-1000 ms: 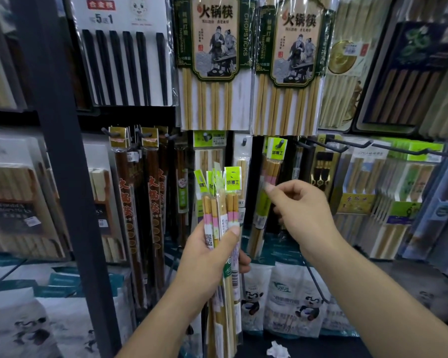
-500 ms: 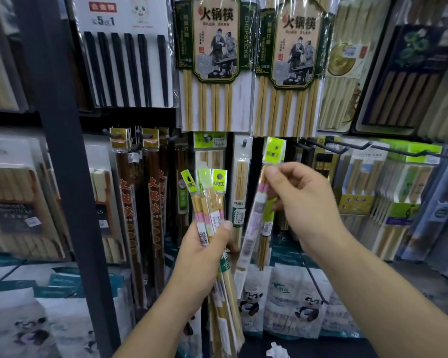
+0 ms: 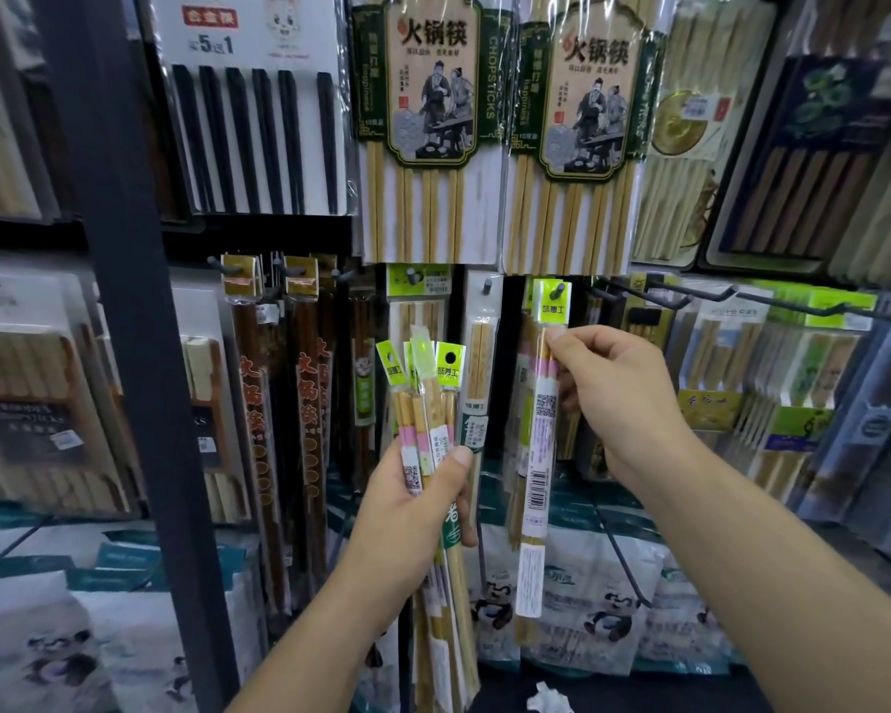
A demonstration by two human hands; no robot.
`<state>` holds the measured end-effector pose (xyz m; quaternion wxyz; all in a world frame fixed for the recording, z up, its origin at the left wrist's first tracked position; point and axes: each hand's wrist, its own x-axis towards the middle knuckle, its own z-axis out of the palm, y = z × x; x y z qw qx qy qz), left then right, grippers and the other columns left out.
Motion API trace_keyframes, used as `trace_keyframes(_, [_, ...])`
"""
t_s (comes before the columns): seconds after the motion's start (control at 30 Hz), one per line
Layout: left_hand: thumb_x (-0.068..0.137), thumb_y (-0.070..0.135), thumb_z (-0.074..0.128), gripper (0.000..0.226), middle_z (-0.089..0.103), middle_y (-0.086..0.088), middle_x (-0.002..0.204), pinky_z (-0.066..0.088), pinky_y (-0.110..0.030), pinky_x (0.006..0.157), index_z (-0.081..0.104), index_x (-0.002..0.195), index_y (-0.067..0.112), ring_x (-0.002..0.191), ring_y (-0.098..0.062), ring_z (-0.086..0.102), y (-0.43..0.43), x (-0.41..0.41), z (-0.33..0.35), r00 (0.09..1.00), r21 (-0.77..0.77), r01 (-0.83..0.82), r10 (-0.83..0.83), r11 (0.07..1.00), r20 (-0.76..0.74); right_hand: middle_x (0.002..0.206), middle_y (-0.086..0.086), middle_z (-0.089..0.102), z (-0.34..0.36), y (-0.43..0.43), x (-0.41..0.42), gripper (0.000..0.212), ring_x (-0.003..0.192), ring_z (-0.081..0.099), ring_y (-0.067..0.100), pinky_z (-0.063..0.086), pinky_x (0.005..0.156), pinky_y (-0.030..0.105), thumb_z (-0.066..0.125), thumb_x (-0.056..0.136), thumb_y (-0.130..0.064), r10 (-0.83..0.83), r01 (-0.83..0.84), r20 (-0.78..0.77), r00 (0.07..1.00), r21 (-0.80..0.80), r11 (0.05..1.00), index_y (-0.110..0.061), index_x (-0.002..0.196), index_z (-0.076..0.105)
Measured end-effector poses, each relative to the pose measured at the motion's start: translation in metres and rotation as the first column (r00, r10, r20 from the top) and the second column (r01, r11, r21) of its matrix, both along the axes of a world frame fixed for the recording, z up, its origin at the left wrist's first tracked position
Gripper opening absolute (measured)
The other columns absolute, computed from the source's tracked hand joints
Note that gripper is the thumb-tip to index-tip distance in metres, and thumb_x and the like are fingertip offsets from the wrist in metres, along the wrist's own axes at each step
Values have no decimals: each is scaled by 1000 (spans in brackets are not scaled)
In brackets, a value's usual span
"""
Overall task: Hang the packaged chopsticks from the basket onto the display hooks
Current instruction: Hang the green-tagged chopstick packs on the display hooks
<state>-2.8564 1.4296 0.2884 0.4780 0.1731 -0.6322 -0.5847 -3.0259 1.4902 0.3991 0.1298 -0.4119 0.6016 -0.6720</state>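
Observation:
My left hand (image 3: 412, 501) grips a bundle of several slim chopstick packs (image 3: 428, 403) with bright green header tags, held upright in front of the display. My right hand (image 3: 608, 393) pinches one more such chopstick pack (image 3: 538, 455) just under its green tag. That tag's hole sits on the tip of a dark display hook (image 3: 561, 289), and the pack hangs straight down from it. No basket is in view.
Large hot-pot chopstick packs (image 3: 428, 120) hang above. Dark red chopstick packs (image 3: 258, 403) hang at the left beside a black upright post (image 3: 140, 352). Bare black hooks (image 3: 690, 295) jut out at the right over more packs. Panda-printed bags (image 3: 587, 609) lie below.
My right hand pulled one pack out of the bundle, lifted it up and right, and put its tag onto the hook. My left hand lowered the bundle a little.

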Motion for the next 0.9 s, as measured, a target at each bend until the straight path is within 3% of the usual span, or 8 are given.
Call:
trace_keyframes(0.17, [85,56,65,18,62,0,67,55,-41,70,65,94,41,59,-22,62,0,1,0,1000,4,-12,12,1000,9,70,4,66,-1,0,-2,25,64,54,14,49,53,17,67,98,-29,6,-6,1,1000,17,1000,-14,79,76])
trace_keyframes(0.43, [86,51,66,14,61,1,67,57,-31,59,67,95,40,59,-21,60,3,0,3,1000,16,-1,1,1000,-2,79,11,71,-8,0,-2,25,72,62,15,52,75,31,70,95,-34,-47,49,-70,996,38,998,-20,75,75])
trace_keyframes(0.6, [84,44,78,19,69,1,79,59,-35,58,69,100,39,67,-18,67,5,0,7,1000,61,-4,4,998,-9,68,-11,61,-23,2,2,26,63,55,3,45,63,22,74,90,-41,-182,182,-72,981,-6,983,-17,83,66])
trace_keyframes(0.7, [78,40,80,25,71,4,87,60,-36,58,69,101,38,74,-15,69,7,0,10,1000,65,-7,8,998,-25,69,-19,65,-28,8,18,19,64,59,-5,47,57,14,75,87,-45,-24,25,-126,992,3,1000,-28,81,68])
trace_keyframes(0.8, [80,32,81,32,71,8,86,60,-37,56,68,109,35,76,-12,70,10,0,13,997,39,52,-50,998,-58,82,-4,72,-30,11,36,11,75,68,13,55,63,21,77,84,-44,252,-237,-193,948,99,966,-34,84,73])
trace_keyframes(0.9, [81,26,80,39,74,9,93,60,-36,56,65,117,33,82,-13,74,12,2,14,994,49,79,-75,996,-75,83,6,72,-27,10,45,14,79,70,26,60,65,30,80,85,-35,266,-250,-191,945,105,962,-24,86,72])
